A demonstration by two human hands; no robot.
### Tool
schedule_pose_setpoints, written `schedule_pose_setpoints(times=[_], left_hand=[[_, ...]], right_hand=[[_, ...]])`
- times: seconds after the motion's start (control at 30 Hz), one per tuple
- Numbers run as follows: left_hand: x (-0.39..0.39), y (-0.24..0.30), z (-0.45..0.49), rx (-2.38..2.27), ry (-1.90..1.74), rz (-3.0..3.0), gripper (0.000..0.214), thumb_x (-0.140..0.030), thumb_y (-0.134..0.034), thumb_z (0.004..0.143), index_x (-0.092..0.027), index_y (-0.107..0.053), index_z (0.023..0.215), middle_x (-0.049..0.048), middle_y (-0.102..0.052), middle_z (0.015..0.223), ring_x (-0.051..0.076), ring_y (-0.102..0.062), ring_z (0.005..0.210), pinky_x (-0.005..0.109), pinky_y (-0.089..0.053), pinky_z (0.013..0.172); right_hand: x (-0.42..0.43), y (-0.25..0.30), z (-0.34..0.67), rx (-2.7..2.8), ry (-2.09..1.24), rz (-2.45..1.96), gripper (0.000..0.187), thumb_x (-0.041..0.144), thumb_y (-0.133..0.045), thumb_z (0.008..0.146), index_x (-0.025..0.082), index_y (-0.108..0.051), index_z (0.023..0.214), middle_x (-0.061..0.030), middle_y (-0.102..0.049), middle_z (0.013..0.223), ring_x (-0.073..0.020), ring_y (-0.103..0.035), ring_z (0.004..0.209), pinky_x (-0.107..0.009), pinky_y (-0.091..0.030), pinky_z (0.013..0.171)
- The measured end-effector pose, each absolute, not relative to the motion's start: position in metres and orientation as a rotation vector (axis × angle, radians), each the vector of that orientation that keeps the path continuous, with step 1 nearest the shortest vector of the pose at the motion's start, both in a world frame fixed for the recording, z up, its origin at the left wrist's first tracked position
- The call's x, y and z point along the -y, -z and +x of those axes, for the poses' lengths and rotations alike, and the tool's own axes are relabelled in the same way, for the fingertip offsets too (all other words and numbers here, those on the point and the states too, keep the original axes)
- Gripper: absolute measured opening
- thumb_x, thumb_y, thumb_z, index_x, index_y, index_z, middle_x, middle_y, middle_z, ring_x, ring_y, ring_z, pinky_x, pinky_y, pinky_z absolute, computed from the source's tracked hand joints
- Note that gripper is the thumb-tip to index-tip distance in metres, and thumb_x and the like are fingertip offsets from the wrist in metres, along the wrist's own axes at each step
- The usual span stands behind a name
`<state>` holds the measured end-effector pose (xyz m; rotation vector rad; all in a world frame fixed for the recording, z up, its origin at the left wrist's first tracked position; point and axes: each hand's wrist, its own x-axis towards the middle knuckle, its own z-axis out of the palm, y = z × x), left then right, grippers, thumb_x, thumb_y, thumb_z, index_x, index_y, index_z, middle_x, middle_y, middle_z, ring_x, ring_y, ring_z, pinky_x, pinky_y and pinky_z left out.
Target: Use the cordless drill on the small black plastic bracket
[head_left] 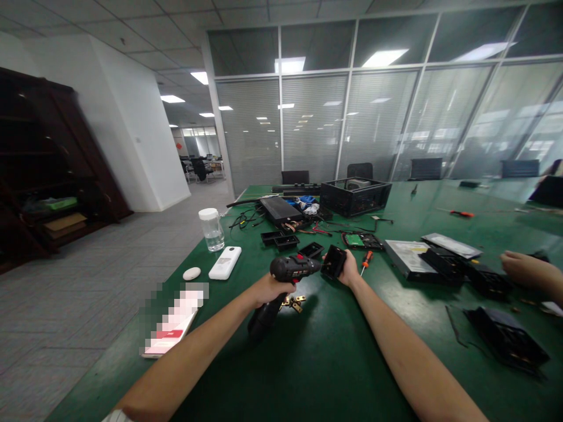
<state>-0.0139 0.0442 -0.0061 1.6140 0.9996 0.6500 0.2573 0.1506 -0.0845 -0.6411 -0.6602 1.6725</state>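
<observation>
At left on a green table (pixel 308 369), a clear jar (pixel 214 237) stands beyond a white device (pixel 226 263), and my left hand (pixel 270 288) grips a black power drill (pixel 290 268), small brass pieces (pixel 298 303) lying beside its handle. The drill points right toward a black box (pixel 333 262) clasped in my right hand (pixel 349 269); an orange-handled screwdriver (pixel 368 256) lies just right, a co-worker's hand (pixel 519 265) farther right.
</observation>
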Motion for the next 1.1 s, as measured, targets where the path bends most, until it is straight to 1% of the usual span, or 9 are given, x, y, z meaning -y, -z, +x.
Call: schedule_pose_setpoints(times=[0.13,0.23,0.43,0.73,0.93,1.1], left_hand=[[-0.0451,0.0077,-0.0139,-1.003,-0.661,1.610,0.017,-0.023,-0.055,0.061,-0.012,-0.057,0.072,0.0003,-0.053,0.061,0.010,-0.046,0.054,0.023,-0.034,0.050],[-0.0457,0.0086,-0.0137,-1.004,-0.656,1.604,0.016,-0.024,-0.055,0.061,-0.011,-0.057,0.072,0.0002,-0.053,0.061,0.010,-0.045,0.054,0.023,-0.034,0.051],[-0.0450,0.0072,-0.0133,-0.996,-0.651,1.600,0.016,-0.024,-0.056,0.061,-0.011,-0.056,0.070,-0.0001,-0.052,0.060,0.010,-0.045,0.053,0.023,-0.034,0.051],[-0.0418,0.0032,-0.0122,-1.014,-0.674,1.583,0.020,-0.025,-0.058,0.060,-0.012,-0.058,0.074,0.0007,-0.054,0.064,0.010,-0.045,0.055,0.023,-0.035,0.052],[-0.0397,0.0001,-0.0112,-1.007,-0.660,1.555,0.019,-0.025,-0.058,0.060,-0.011,-0.057,0.072,-0.0001,-0.052,0.059,0.010,-0.044,0.053,0.023,-0.035,0.052],[-0.0419,0.0035,-0.0120,-1.016,-0.667,1.580,0.018,-0.025,-0.056,0.060,-0.011,-0.058,0.071,0.0005,-0.053,0.060,0.010,-0.045,0.054,0.023,-0.035,0.052]], right_hand=[[-0.1505,0.0840,0.2577,0.649,-1.696,-0.630,0.036,0.034,-0.028,0.070,0.026,-0.063,0.073,-0.0144,-0.065,0.076,-0.0224,-0.061,0.070,-0.041,-0.043,0.068],[-0.1514,0.0847,0.2569,0.662,-1.685,-0.643,0.037,0.035,-0.027,0.071,0.024,-0.062,0.073,-0.0140,-0.065,0.074,-0.0226,-0.061,0.069,-0.041,-0.043,0.067],[-0.1521,0.0859,0.2519,0.656,-1.588,-0.733,0.039,0.040,-0.030,0.072,0.015,-0.059,0.078,-0.0108,-0.064,0.068,-0.0231,-0.060,0.062,-0.039,-0.046,0.062],[-0.1512,0.0852,0.2516,0.657,-1.584,-0.751,0.039,0.039,-0.029,0.073,0.015,-0.059,0.080,-0.0102,-0.064,0.070,-0.0224,-0.060,0.063,-0.036,-0.047,0.061],[-0.1521,0.0858,0.2517,0.652,-1.578,-0.755,0.040,0.040,-0.029,0.073,0.015,-0.059,0.080,-0.0105,-0.064,0.071,-0.0223,-0.060,0.062,-0.037,-0.047,0.061],[-0.1526,0.0865,0.2525,0.663,-1.583,-0.758,0.039,0.039,-0.029,0.073,0.014,-0.059,0.080,-0.0104,-0.064,0.070,-0.0217,-0.059,0.060,-0.037,-0.046,0.061]])
